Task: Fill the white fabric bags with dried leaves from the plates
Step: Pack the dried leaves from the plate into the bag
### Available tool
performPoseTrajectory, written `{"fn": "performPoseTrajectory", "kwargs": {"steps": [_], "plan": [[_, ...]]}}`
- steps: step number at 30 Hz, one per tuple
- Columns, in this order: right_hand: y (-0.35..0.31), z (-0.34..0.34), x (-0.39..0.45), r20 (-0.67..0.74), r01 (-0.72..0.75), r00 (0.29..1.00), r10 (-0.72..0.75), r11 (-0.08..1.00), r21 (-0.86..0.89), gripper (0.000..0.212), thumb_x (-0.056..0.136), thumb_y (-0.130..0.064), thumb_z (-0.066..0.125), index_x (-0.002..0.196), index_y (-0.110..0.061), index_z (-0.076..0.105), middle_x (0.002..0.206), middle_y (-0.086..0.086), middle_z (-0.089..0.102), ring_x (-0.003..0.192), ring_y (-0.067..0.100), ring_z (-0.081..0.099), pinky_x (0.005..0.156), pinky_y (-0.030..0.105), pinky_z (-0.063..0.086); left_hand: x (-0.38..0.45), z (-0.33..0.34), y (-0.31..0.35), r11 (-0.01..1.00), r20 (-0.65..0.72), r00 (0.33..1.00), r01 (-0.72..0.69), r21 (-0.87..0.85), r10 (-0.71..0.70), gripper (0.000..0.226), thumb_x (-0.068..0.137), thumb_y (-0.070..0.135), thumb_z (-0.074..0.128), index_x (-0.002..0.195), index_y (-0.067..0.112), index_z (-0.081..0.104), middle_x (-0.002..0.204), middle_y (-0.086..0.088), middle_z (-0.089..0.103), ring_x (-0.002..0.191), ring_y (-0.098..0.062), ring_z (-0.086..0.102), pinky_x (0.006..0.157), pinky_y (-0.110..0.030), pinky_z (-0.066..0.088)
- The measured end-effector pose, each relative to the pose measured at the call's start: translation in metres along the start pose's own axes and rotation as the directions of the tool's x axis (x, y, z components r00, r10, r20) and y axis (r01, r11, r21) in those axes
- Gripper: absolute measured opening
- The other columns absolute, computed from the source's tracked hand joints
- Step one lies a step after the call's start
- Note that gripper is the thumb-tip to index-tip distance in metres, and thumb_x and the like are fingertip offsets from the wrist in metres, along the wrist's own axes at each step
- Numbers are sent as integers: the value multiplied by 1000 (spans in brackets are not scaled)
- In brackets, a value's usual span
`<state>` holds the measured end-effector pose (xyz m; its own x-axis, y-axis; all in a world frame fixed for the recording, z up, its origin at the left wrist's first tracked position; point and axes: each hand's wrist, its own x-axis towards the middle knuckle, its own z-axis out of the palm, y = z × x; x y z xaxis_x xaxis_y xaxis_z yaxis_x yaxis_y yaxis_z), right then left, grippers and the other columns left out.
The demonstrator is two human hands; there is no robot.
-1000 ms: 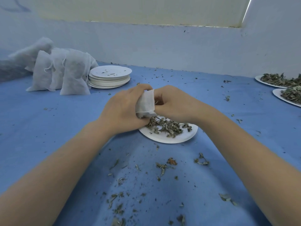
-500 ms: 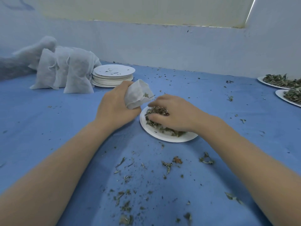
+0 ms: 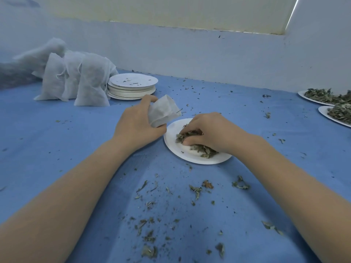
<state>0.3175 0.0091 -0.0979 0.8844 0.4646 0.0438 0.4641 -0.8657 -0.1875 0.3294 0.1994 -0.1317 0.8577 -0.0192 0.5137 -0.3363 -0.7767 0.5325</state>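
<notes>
My left hand [image 3: 135, 124] grips a small white fabric bag [image 3: 164, 111] just left of a white paper plate [image 3: 182, 153], the bag's mouth tilted toward the plate. On that plate lies a heap of dried leaves [image 3: 204, 149]. My right hand [image 3: 207, 130] covers the heap, fingers curled around a clump of leaves. Much of the heap is hidden under that hand.
Several stuffed white bags [image 3: 79, 82] lean together at the back left beside a stack of empty plates [image 3: 133, 86]. Two plates of leaves [image 3: 322, 95] [image 3: 339, 113] sit at the far right. Leaf crumbs [image 3: 150, 205] litter the blue cloth [image 3: 47, 149] near me. A wall runs behind.
My right hand left the bag's mouth and dropped onto the plate, gathering leaves toward its near side. My left hand moved the bag left, off the plate.
</notes>
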Motion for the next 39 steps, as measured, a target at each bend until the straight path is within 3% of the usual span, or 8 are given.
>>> {"fn": "performPoseTrajectory", "kwargs": {"steps": [5,11,15,19,23,30,35,39], "plan": [[6,-5,-3,-141,1,990,12,996,93,21,90,-24,61,109,-27,70,105,-2,68,98,16,58,86,29,45,1,-8,3,937,-66,964,-233,261,258,53,65,19,71,115,15,55,103,0,64,86,-29,59,65,-28,34],[18,-19,-4,-339,26,936,96,940,339,17,86,-18,66,98,-26,73,83,-15,65,77,-4,54,72,1,39,-1,-7,-3,844,-4,930,-333,421,369,53,60,15,80,107,2,60,95,-15,65,84,-36,62,73,-40,43],[10,-18,-6,-339,102,939,63,887,450,19,84,-11,67,93,-27,73,85,-6,67,74,13,66,75,27,54,-3,-1,5,866,-30,931,-325,379,363,51,61,12,76,108,2,59,95,-13,64,86,-34,60,75,-38,40],[1,-15,-4,-418,167,908,-30,941,295,15,79,-15,73,92,-23,75,80,-4,68,73,1,57,69,12,43,-5,3,14,856,-38,909,-375,355,414,50,57,6,75,104,0,61,89,-15,64,79,-35,61,71,-37,42],[-8,-11,-2,-445,172,896,1,922,348,30,74,-8,75,100,-21,71,84,-10,68,78,-5,56,74,4,42,-6,4,18,844,-26,894,-413,342,448,49,57,6,77,103,-4,62,84,-17,65,73,-36,62,67,-40,46],[-10,-20,-6,-213,173,974,-77,862,477,30,85,-7,61,107,-26,70,104,14,69,100,31,61,92,43,47,-9,6,17,905,-124,923,-318,284,364,53,59,14,82,106,1,62,92,-12,67,75,-33,61,67,-28,31],[-13,-12,-6,-316,144,949,9,879,455,26,81,-8,65,99,-25,72,83,-11,70,79,6,64,76,16,49,-10,5,21,896,-114,911,-358,262,397,42,64,23,72,99,1,64,82,-11,66,68,-32,61,64,-28,36],[-18,0,-5,-387,126,922,24,925,357,14,78,-2,61,87,-8,70,74,-2,67,73,13,60,73,28,49,-12,9,26,848,-89,865,-457,269,494,42,70,32,53,91,-1,66,73,-10,64,62,-28,61,61,-33,46]]}}
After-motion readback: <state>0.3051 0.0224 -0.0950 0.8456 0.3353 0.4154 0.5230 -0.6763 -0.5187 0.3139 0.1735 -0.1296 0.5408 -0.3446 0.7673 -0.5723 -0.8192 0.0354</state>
